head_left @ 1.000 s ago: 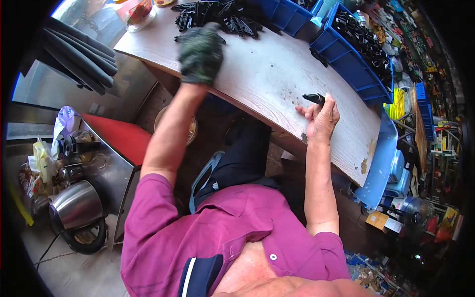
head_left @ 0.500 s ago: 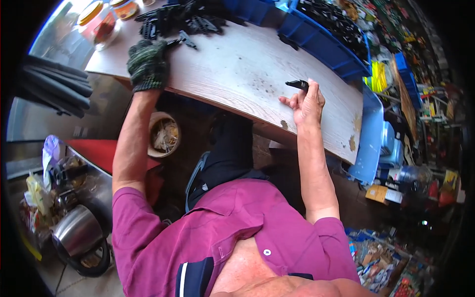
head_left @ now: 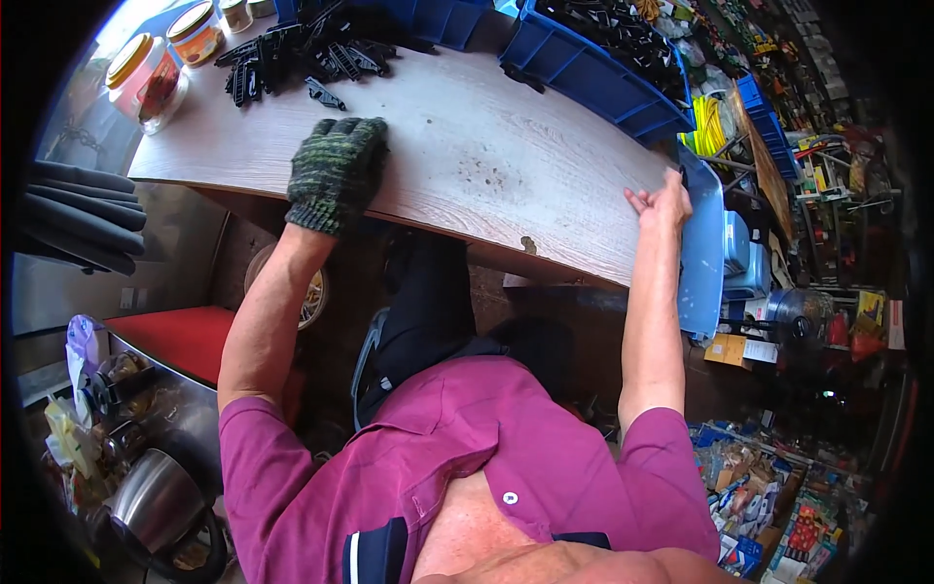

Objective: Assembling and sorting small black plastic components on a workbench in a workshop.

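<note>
Green-gloved left hand [head_left: 337, 173] is curling over the pale tabletop [head_left: 438, 185], whether clamped on anything impossible to tell, bare right hand [head_left: 666, 204] is hovering beside a blue tub [head_left: 702, 255], grip unclear, black plastic parts [head_left: 292, 51] are lying heaped at far left.

Whitish light from the upper left brightens the pale wood-grain desk [head_left: 438, 146]; the space beneath sinks into shadow. Highlights streak the silver metal kettle [head_left: 156, 496]. Fisheye distortion bends edges near the black rim; the far right looks dim and soft.
</note>
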Tool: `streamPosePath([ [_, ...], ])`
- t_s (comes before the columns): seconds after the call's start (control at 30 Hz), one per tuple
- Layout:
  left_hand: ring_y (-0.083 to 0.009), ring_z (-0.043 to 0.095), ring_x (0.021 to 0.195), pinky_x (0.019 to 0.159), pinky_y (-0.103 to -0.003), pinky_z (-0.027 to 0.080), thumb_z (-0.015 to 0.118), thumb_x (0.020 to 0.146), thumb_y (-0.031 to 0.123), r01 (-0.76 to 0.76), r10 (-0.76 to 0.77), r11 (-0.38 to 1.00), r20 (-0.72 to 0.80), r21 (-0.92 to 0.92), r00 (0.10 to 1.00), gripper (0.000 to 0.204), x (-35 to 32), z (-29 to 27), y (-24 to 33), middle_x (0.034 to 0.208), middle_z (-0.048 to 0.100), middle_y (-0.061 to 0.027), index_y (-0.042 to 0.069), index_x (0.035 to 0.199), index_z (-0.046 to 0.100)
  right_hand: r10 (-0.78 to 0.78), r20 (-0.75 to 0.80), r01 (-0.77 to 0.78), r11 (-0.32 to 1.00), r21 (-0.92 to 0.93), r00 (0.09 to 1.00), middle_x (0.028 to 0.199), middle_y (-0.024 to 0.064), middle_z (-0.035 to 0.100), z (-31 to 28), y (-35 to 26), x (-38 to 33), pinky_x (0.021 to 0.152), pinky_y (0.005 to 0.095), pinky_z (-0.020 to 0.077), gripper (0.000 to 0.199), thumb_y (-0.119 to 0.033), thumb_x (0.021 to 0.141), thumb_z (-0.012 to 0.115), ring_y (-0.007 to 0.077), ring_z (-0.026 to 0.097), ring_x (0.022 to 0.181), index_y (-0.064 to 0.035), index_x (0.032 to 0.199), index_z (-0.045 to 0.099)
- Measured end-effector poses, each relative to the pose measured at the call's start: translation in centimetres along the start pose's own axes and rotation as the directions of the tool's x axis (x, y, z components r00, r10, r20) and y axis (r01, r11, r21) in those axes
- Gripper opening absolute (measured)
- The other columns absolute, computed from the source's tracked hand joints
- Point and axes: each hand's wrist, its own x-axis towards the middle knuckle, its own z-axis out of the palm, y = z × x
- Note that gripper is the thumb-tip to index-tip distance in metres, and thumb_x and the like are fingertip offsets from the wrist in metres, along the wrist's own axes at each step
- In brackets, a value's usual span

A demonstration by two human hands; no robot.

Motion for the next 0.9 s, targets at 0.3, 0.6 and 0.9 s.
streamPosePath([
  [0.3, -0.0348, 0.061, 0.101, 0.082, -0.05, 0.048, 0.063, 0.094, 0.035, 0.023, -0.032, 0.997, 0.112, 0.079, 0.993, 0.024, 2.9, 1.6, 1.7, 0.108, 0.067, -0.0107, 0.015, 0.105, 0.071, 0.011, 0.513, 0.11, 0.972, -0.206, 0.858, 0.061, 0.0033, 0.05, 8.8, 1.8, -6.0, 0.051, 0.039, 0.0613, 0.035, -0.023, 0.085, 0.077, 0.0125, 0.049, 0.041, -0.0005, 0.108, 0.064],
  [0.6, -0.0349, 0.06, 0.1, 0.08, -0.048, 0.049, 0.068, 0.089, 0.034, -0.032, 0.035, 0.999, 0.117, -0.032, 0.993, 0.027, 4.2, 3.0, 4.0, 0.106, 0.066, -0.011, 0.014, 0.108, 0.071, -0.135, 0.605, 0.481, 0.748, -0.457, 0.785, 0.088, 0.0092, 0.07, 15.3, 2.4, -7.7, 0.042, 0.0289, 0.0525, 0.046, -0.027, 0.078, 0.08, 0.0163, 0.061, 0.054, -0.0017, 0.115, 0.07],
  [0.9, -0.0352, 0.063, 0.1, 0.083, -0.048, 0.05, 0.072, 0.086, 0.031, 0.034, -0.026, 0.99, 0.056, -0.133, 0.998, 0.035, 3.9, 2.9, 3.4, 0.106, 0.07, -0.0124, 0.01, 0.114, 0.068, -0.158, 0.647, 0.627, 0.492, -0.604, 0.746, 0.081, 0.0094, 0.072, 16.5, 1.2, -9.6, 0.043, 0.0293, 0.0533, 0.036, -0.034, 0.08, 0.077, 0.0192, 0.066, 0.055, -0.0077, 0.104, 0.075],
])
